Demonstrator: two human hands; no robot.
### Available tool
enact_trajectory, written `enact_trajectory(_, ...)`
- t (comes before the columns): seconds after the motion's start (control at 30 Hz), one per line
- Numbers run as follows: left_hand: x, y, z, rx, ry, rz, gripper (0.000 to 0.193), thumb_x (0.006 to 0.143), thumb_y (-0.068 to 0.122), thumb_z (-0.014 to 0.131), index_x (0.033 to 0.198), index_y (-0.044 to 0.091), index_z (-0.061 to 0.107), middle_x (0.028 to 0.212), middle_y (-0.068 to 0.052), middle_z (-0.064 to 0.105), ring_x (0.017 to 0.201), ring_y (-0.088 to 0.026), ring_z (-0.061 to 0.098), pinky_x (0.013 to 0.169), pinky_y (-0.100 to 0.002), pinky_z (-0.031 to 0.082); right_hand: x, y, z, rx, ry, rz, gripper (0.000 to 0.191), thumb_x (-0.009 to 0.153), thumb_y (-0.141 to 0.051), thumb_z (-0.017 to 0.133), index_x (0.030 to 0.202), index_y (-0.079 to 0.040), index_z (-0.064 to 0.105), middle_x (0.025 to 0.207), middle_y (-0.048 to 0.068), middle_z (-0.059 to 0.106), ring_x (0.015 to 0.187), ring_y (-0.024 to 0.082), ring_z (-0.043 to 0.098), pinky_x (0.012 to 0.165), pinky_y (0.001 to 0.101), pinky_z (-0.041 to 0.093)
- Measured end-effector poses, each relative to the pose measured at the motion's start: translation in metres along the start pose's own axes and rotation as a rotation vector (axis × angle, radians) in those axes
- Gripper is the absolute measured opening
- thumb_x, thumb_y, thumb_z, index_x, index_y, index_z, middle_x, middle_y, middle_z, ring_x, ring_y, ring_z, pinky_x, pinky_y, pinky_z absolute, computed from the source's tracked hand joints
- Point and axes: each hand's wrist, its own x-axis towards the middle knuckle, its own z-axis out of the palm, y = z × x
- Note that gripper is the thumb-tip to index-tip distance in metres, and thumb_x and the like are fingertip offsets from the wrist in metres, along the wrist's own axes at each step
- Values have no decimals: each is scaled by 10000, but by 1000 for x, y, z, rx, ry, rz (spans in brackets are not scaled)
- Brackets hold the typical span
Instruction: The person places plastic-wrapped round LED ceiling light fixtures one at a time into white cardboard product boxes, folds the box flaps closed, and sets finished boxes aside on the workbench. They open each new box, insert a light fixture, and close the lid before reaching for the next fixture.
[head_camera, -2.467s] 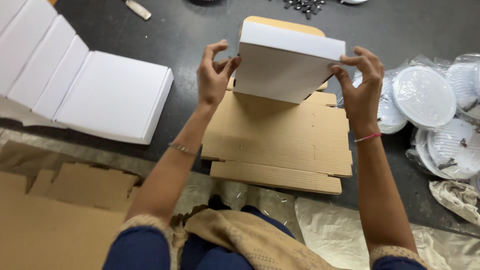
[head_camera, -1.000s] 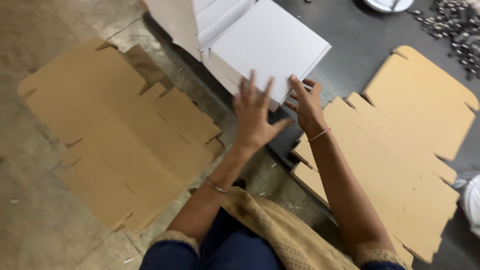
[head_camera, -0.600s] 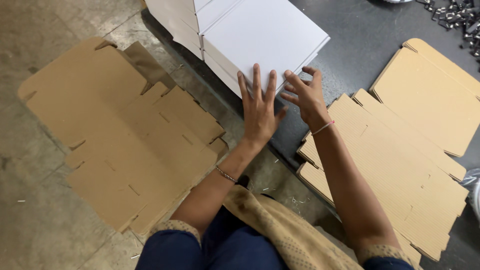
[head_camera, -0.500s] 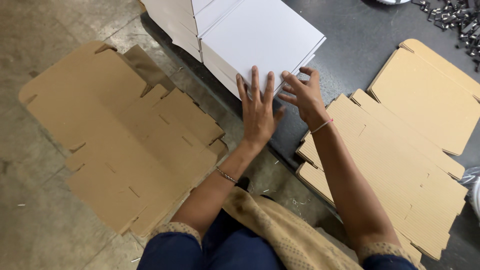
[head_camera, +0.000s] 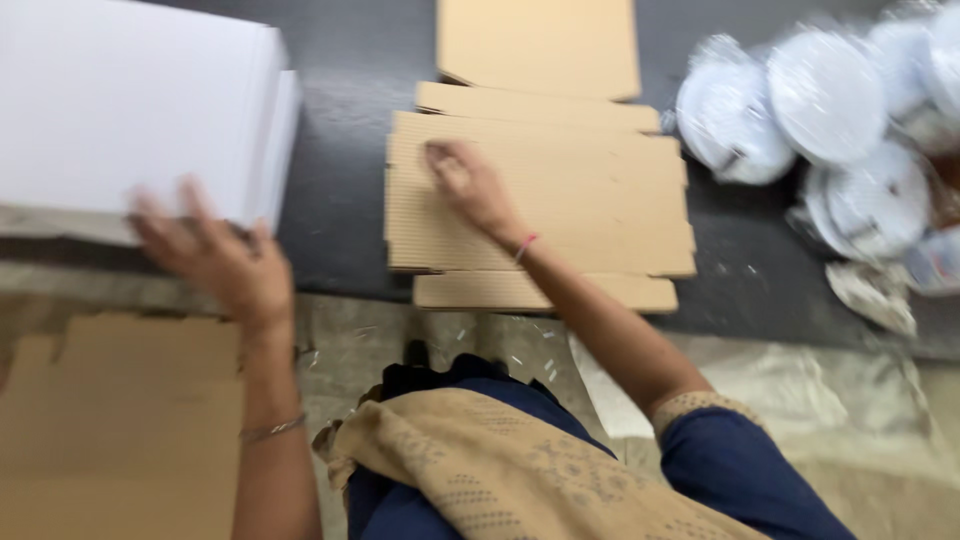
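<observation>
White folded box (head_camera: 130, 110), rectangular, closed, far left on the dark surface, just beyond the left hand (head_camera: 215, 265), whose fingers reach its near edge. Flat brown cardboard box blank (head_camera: 580, 200), unfolded with flaps, lies under the right hand (head_camera: 470, 185). A second brown blank (head_camera: 540, 45) lies beyond it. More flat brown cardboard (head_camera: 120, 420) sits below the left hand. Right of the right hand, round white discs (head_camera: 820, 100), possibly in clear plastic bags, blurred.
</observation>
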Motion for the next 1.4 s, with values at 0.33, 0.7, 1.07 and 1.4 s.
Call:
enact_trajectory(0.33,-63,89,31,-411,-207,-116,437,1063,197,625,1449,14,532,1512,-194,522,1464,-356,448,1248,-487,341,-119,33,-127,-929,-239,-337,808,1012,-453,573,1624,-18,274,1693,207,279,1569,378,250,1270,511,167)
enact_trajectory(0.7,-93,112,72,-414,-319,-187,554,1077,332,578,1456,-68,531,1538,-245,481,1426,-424,421,1183,-510,328,-205,48,-224,-728,481,60,783,1120,-516,434,1546,136,352,1611,345,336,1507,452,327,1223,502,245)
enact_trajectory(1.07,-55,150,30,-627,-236,-368,394,925,137,740,1278,-19,662,1583,-227,380,1439,-355,399,1170,-439,354,-204,88,-270,-238,439,299,743,1088,-528,394,1514,81,398,1645,263,272,1544,369,231,1238,411,192)
enact_trajectory(1.4,-49,141,67,-1707,-594,-1186,349,885,-7,629,1230,-53,598,1204,-148,688,1081,-223,687,946,-336,579,-198,72,-271,1261,465,483,171,1067,-19,633,1226,27,592,1131,125,672,1012,240,699,957,378,590)
